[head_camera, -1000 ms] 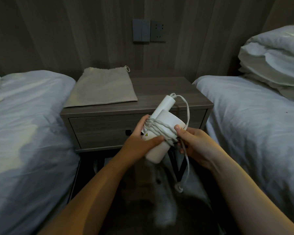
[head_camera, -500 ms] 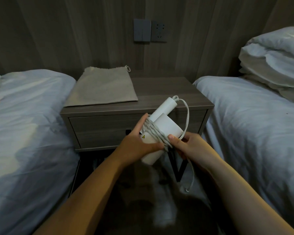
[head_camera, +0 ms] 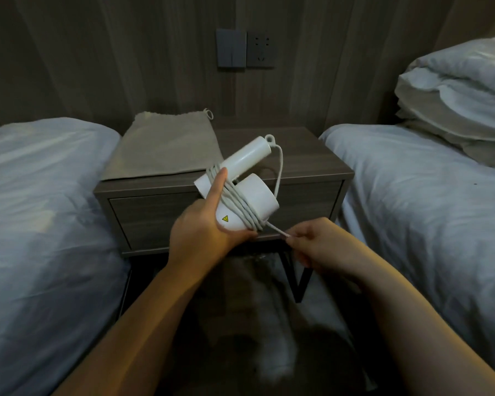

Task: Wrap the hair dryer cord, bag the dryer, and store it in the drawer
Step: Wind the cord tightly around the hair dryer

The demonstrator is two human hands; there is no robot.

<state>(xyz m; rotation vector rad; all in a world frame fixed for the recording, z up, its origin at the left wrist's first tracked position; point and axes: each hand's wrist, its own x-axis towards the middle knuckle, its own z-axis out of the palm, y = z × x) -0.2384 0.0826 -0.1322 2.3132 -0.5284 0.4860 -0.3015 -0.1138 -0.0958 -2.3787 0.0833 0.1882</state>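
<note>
A white hair dryer [head_camera: 259,195] is held in front of the nightstand, its handle pointing up and away. Several turns of its white cord [head_camera: 240,205] wrap round the body. My left hand [head_camera: 203,227] grips the dryer from the left, thumb lying along the wraps. My right hand [head_camera: 312,242] sits lower right and pinches the free end of the cord, drawn taut from the dryer. A flat beige cloth bag [head_camera: 163,150] lies on the left of the nightstand top. The drawer [head_camera: 155,215] in the nightstand front is closed.
The wooden nightstand [head_camera: 312,161] stands between two beds with white bedding, one at the left [head_camera: 40,210] and one at the right [head_camera: 426,195]. Pillows [head_camera: 457,95] are stacked at the far right. A switch and socket [head_camera: 245,48] sit on the wall behind.
My left hand raised and turned the dryer so its handle points further up. My right hand slid off the body down to the cord end, pulling it taut; the dangling loop is gone.
</note>
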